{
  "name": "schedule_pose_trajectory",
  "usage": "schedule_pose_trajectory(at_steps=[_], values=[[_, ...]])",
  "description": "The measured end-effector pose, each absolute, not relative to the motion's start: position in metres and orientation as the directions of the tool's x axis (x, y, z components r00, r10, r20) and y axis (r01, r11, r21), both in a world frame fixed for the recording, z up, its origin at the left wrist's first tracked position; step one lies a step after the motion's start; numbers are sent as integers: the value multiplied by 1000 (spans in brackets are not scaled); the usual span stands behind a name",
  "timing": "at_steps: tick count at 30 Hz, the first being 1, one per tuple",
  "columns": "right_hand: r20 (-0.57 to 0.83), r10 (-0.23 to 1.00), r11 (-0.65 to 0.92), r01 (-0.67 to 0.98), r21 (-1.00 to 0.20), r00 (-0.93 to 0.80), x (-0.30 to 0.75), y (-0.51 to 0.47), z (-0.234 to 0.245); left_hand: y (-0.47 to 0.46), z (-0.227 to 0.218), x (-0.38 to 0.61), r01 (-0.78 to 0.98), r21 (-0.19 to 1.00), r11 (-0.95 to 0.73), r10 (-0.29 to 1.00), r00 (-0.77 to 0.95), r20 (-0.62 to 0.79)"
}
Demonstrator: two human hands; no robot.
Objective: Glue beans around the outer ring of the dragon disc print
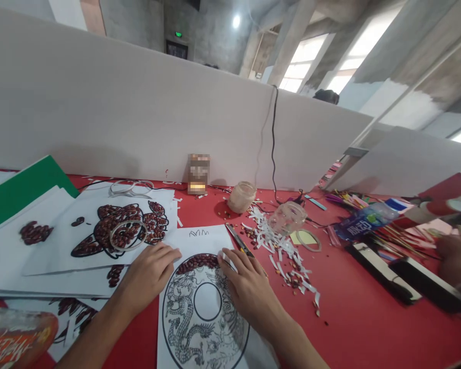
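A sheet with a ring-shaped dragon drawing (188, 312) lies in front of me. Dark red beans (198, 263) fill a strip along the top of its ring. My left hand (151, 271) rests at the sheet's left edge, its fingers stretched out and holding nothing I can see. On the ring's upper right lies my right hand (248, 279), fingers apart, the foremost tip by the end of the bean strip. It hides part of the drawing. A box cutter (238, 240) lies just beyond the right fingers.
Left are bean-covered drawings (119, 230), tape rings (128, 236), a green board (30, 189) and an orange-labelled container (19, 335). Ahead stand a jar (242, 197) and a tipped clear jar (288, 218) among paper shreds (278, 246). A bottle (369, 218) and another person's hand (457, 261) are right.
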State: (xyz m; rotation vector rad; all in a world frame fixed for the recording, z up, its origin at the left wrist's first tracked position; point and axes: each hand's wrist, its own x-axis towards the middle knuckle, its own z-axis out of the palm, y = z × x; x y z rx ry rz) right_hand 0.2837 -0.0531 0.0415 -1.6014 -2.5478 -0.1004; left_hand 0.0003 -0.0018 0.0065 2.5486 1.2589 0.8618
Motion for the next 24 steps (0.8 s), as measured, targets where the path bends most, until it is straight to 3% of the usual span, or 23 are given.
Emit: schedule_pose_trajectory(at_steps=[11, 19, 22, 24], values=[[125, 844, 504, 851, 150, -522, 262, -45, 41, -2, 6, 0, 681, 401, -612, 788, 485, 379], [115, 892, 447, 891, -87, -436, 283, -25, 56, -1, 3, -1, 677, 391, -623, 778, 488, 396], [227, 951, 257, 947, -195, -211, 310, 4, 63, -1, 2, -1, 671, 394, -627, 775, 491, 397], [256, 965, 109, 976, -189, -58, 329, 24, 66, -1, 1, -1, 669, 391, -632, 772, 497, 396]])
